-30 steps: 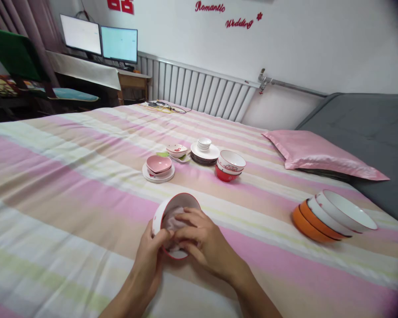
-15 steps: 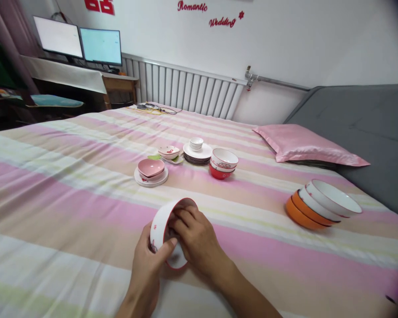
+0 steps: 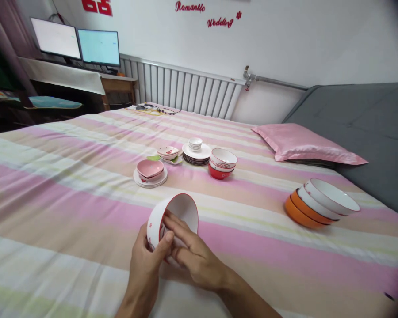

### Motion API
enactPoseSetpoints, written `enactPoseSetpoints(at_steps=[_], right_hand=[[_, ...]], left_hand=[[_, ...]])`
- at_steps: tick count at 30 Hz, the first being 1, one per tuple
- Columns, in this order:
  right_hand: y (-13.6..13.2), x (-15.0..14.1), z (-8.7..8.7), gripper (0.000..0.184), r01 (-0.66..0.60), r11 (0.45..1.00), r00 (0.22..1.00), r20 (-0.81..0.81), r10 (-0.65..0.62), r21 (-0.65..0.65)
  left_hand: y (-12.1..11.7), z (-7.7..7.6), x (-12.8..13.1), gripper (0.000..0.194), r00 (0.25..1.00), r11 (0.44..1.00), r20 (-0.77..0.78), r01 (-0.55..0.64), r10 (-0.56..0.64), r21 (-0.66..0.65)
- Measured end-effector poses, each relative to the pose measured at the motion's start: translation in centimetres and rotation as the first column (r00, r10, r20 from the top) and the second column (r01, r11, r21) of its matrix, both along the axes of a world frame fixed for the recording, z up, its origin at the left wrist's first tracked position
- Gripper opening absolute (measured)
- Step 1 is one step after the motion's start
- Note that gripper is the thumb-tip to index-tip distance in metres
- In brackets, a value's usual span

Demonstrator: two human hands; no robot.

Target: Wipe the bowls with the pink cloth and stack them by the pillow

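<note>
White with a red rim, the bowl (image 3: 187, 211) is tipped sideways over the striped bedsheet (image 3: 86, 210), its mouth turned toward the right hand (image 3: 199, 258), probably so that fingers can reach inside. The left hand (image 3: 146, 254) has its grip clamped on the wall, thumb over the rim, likely to brace it against pressing from within. The right fingers lie inside, close together; a little pale cloth (image 3: 162, 230) seems to show there (mostly hidden, so whether they pinch it cannot be told). Beyond, a pink bowl (image 3: 150, 168) tops some plates (image 3: 163, 177), perhaps stacked to save room.
</note>
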State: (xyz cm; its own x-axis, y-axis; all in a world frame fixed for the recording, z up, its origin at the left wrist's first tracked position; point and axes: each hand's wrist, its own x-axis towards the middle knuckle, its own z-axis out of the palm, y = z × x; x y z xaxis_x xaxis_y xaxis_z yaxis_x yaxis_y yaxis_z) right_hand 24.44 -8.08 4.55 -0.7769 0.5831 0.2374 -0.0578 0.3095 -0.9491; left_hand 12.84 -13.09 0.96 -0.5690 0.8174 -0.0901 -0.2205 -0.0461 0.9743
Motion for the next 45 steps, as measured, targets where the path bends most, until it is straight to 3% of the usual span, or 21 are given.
enactPoseSetpoints(at_steps=[3,6,8,11,15,17,20,24,26,28,31,33,35,37,40,42,43,45], right_hand=[[-0.2,0.0,0.4,0.056,-0.089,0.985,0.996,0.042,0.083,0.151],[-0.2,-0.2,-0.1,0.050,-0.079,0.921,0.992,0.124,0.034,0.381],[0.0,-0.3,-0.9,0.047,-0.051,0.823,0.986,0.159,-0.048,0.566],[0.9,-0.5,-2.5,0.037,-0.020,0.624,0.977,0.148,-0.154,0.781],[2.4,-0.5,-3.8,0.020,0.083,0.394,0.954,0.042,-0.297,0.915],[2.8,-0.4,-4.0,0.016,0.112,0.316,0.947,-0.004,-0.322,0.942],[3.4,-0.2,-4.0,0.013,0.139,0.256,0.939,-0.044,-0.342,0.957],[3.7,-0.2,-4.1,0.013,0.169,0.243,0.945,-0.087,-0.315,0.955],[3.4,-0.4,-4.1,0.014,0.193,0.276,0.956,-0.118,-0.267,0.942],[2.5,-0.7,-4.1,0.015,0.241,0.383,0.960,-0.162,-0.228,0.892],[0.5,-1.2,-3.6,0.030,0.319,0.625,0.948,-0.242,-0.208,0.713],[-0.6,-1.4,-3.1,0.039,0.289,0.709,0.955,-0.245,-0.167,0.643],[-0.9,-1.5,-2.8,0.044,0.190,0.711,0.980,-0.170,-0.100,0.677],[-0.6,-1.5,-2.7,0.040,0.099,0.646,0.995,-0.060,-0.082,0.757],[0.5,-1.1,-3.0,0.029,0.081,0.497,0.974,0.036,-0.222,0.864],[1.2,-0.5,-3.1,0.030,0.091,0.448,0.939,0.073,-0.336,0.889],[1.4,-0.1,-2.9,0.034,0.093,0.465,0.921,0.102,-0.376,0.880],[1.7,0.7,-2.4,0.045,0.069,0.581,0.907,0.191,-0.375,0.811]], left_hand=[[0.0,-0.3,-0.4,0.044,1.000,1.000,0.001,-0.009,0.009,0.001],[0.0,0.0,-0.8,0.045,0.998,0.999,-0.027,-0.054,0.054,0.001],[0.0,0.5,-1.0,0.047,0.997,0.997,-0.018,-0.077,0.077,0.012],[0.1,1.4,-1.2,0.052,0.995,0.996,0.060,-0.086,0.084,0.031],[0.1,2.0,-1.8,0.057,0.975,0.998,0.218,0.023,-0.033,0.052],[0.0,2.1,-2.2,0.059,0.955,0.996,0.283,0.075,-0.086,0.049],[-0.2,2.2,-2.8,0.057,0.941,0.995,0.324,0.095,-0.094,0.013],[-0.1,2.3,-2.8,0.055,0.956,0.996,0.281,0.094,-0.088,-0.006],[-0.1,1.9,-2.1,0.053,0.968,0.996,0.237,0.070,-0.081,0.054],[-0.1,1.2,-0.9,0.051,0.982,0.989,0.182,0.029,-0.056,0.147],[-0.2,0.1,1.0,0.055,0.993,0.982,0.116,-0.046,0.025,0.185],[-0.4,-0.3,1.6,0.054,0.987,0.979,0.135,-0.109,0.086,0.170],[-0.6,-0.3,1.6,0.049,0.974,0.973,0.187,-0.157,0.124,0.172],[-0.6,0.0,1.0,0.046,0.968,0.968,0.221,-0.160,0.116,0.195],[-0.5,0.7,-0.1,0.046,0.978,0.963,0.190,-0.126,0.081,0.237],[-0.4,1.2,-0.6,0.044,0.986,0.965,0.154,-0.101,0.064,0.241],[-0.3,1.4,-0.8,0.042,0.987,0.969,0.143,-0.102,0.070,0.227],[-0.2,1.7,-1.1,0.041,0.985,0.977,0.141,-0.126,0.102,0.173]])
